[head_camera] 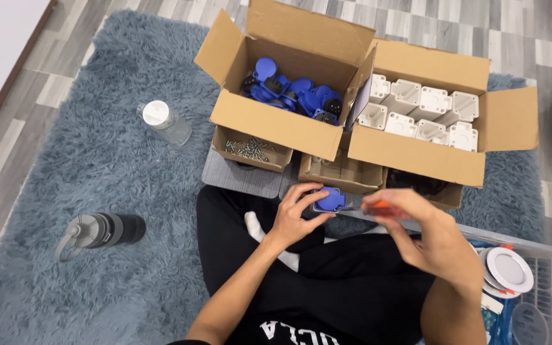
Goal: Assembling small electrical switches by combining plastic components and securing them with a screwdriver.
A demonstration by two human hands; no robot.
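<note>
My left hand point(294, 214) grips a small blue plastic part point(331, 199) in front of my lap. My right hand point(420, 233) is closed around an orange-handled screwdriver point(378, 207), whose tip points left at the blue part. Just beyond my hands sits a small cardboard tray of screws point(249, 149) and a second small open box point(338, 172). Behind them an open carton point(276, 124) holds several blue parts point(292, 92), and another carton point(416, 153) holds several white plastic pieces point(420, 112).
A shaggy blue-grey rug point(116, 191) covers the floor. A clear bottle with a white cap point(164, 121) and a dark grey bottle point(100, 231) lie on it at left. A white wire basket point(547, 268) with round white lamps point(509, 269) stands at right.
</note>
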